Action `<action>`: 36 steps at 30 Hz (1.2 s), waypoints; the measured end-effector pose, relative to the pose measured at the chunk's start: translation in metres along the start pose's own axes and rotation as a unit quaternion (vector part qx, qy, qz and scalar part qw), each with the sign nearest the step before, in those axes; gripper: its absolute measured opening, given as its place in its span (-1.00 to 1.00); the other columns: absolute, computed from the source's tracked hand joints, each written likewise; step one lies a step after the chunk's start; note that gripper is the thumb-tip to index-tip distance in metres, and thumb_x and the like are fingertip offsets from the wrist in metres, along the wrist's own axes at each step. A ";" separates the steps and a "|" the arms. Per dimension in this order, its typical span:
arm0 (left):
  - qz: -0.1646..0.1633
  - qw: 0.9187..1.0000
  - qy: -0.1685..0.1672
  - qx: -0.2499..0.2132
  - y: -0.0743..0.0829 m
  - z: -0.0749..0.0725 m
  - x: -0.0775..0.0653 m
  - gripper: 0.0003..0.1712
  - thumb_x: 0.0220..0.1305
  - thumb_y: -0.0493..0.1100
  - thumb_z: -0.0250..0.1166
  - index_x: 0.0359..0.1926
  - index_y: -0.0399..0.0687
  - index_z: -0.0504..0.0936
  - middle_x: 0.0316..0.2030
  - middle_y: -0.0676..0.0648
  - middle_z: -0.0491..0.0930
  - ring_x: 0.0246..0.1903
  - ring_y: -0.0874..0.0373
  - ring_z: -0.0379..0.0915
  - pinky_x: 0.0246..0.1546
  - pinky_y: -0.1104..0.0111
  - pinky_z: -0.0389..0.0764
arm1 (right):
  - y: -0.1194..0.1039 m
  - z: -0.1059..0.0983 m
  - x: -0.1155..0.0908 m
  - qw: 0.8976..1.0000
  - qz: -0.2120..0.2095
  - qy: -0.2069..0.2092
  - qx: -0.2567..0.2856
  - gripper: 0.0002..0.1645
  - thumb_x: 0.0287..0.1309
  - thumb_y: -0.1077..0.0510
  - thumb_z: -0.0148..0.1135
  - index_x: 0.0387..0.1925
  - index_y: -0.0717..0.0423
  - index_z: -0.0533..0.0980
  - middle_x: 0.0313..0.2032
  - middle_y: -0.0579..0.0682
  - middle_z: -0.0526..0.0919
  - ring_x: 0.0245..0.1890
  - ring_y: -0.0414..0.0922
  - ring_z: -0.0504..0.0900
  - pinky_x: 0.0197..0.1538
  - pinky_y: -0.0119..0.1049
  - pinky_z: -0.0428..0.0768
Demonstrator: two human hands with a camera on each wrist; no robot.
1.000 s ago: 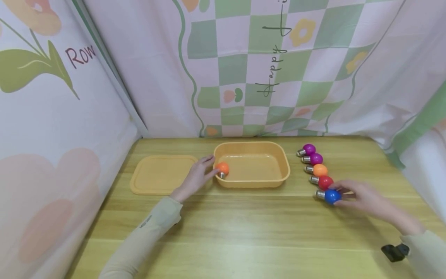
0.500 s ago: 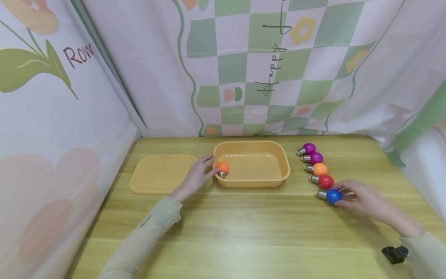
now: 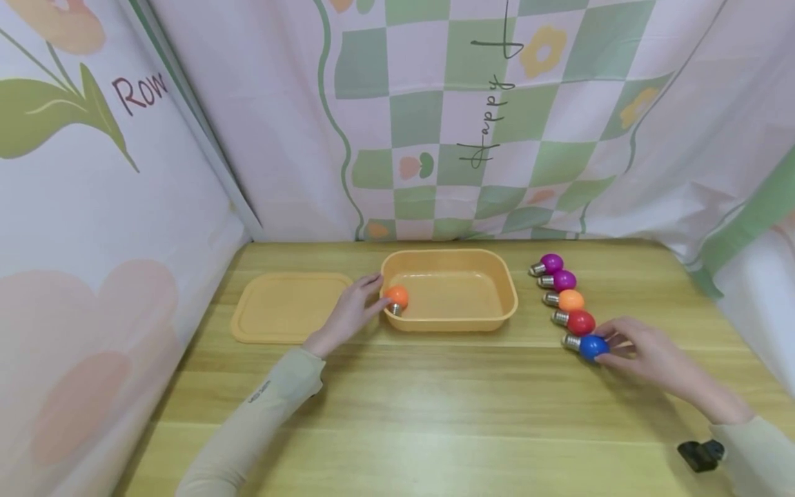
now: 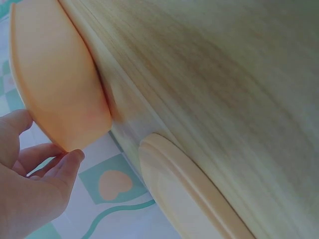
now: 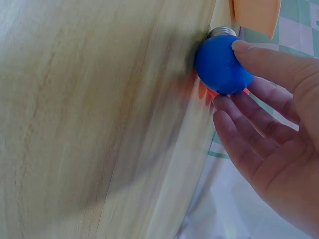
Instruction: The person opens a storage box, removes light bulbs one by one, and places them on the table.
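In the head view, my left hand (image 3: 348,310) holds the left end of a yellow-orange plastic box (image 3: 452,326), thumb over the rim. The left wrist view shows my fingertips against the box's outer wall (image 4: 62,74). One orange bulb (image 3: 398,297) lies inside, by my thumb. At the right, my right hand (image 3: 652,355) pinches the round end of a blue light bulb (image 3: 593,347); its metal screw base points left. In the right wrist view the thumb presses one side of the blue bulb (image 5: 219,64), with fingers on the other.
Behind the blue bulb, a red bulb (image 3: 581,322), an orange bulb (image 3: 571,300) and two purple bulbs (image 3: 564,280) lie in a slanted row. A flat yellow-orange lid (image 3: 286,307) lies left of the box, partly behind my left hand. A patterned curtain (image 3: 416,124) borders the table's back.
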State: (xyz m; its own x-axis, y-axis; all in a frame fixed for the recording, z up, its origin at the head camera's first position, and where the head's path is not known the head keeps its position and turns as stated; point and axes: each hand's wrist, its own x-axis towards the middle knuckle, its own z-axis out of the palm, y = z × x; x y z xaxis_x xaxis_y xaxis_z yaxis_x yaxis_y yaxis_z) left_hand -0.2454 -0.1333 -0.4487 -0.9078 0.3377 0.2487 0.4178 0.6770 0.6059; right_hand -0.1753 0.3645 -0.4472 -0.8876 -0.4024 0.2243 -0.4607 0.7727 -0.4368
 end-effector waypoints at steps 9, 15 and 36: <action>0.001 1.000 -0.001 0.005 -0.001 0.000 0.000 -0.37 0.35 -0.09 0.30 0.29 -0.43 0.42 0.35 -0.37 0.39 0.36 -0.23 0.33 0.41 0.02 0.39 | -0.001 -0.002 -0.001 1.000 0.007 -0.001 -0.014 -0.56 -0.18 0.30 0.56 -0.18 0.25 0.59 -0.27 0.13 0.71 -0.33 -0.56 0.53 -0.39 -0.47 0.71; -0.001 1.000 -0.002 0.003 -0.001 0.000 0.000 -0.36 0.34 -0.10 0.30 0.29 -0.42 0.42 0.35 -0.37 0.38 0.36 -0.24 0.32 0.42 0.01 0.37 | 0.000 -0.003 -0.003 1.000 -0.008 0.008 -0.018 -0.55 -0.21 0.32 0.56 -0.18 0.25 0.59 -0.27 0.15 0.71 -0.33 -0.55 0.55 -0.40 -0.46 0.71; 0.003 1.000 -0.001 0.003 0.000 -0.001 0.000 -0.36 0.34 -0.09 0.31 0.29 -0.42 0.42 0.35 -0.37 0.38 0.36 -0.23 0.33 0.42 0.03 0.38 | -0.007 -0.025 0.012 0.998 -0.010 0.011 -0.054 -0.56 -0.11 0.29 0.53 -0.13 0.29 0.58 -0.22 0.21 0.71 -0.27 -0.54 0.52 -0.35 -0.37 0.71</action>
State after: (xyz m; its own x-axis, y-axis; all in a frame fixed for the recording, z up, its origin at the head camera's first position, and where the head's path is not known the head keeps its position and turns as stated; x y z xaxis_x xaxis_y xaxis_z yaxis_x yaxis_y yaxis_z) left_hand -0.2457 -0.1340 -0.4485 -0.9049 0.3437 0.2511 0.4241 0.6780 0.6004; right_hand -0.1826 0.3669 -0.4197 -0.8776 -0.4083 0.2512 -0.4746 0.8136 -0.3358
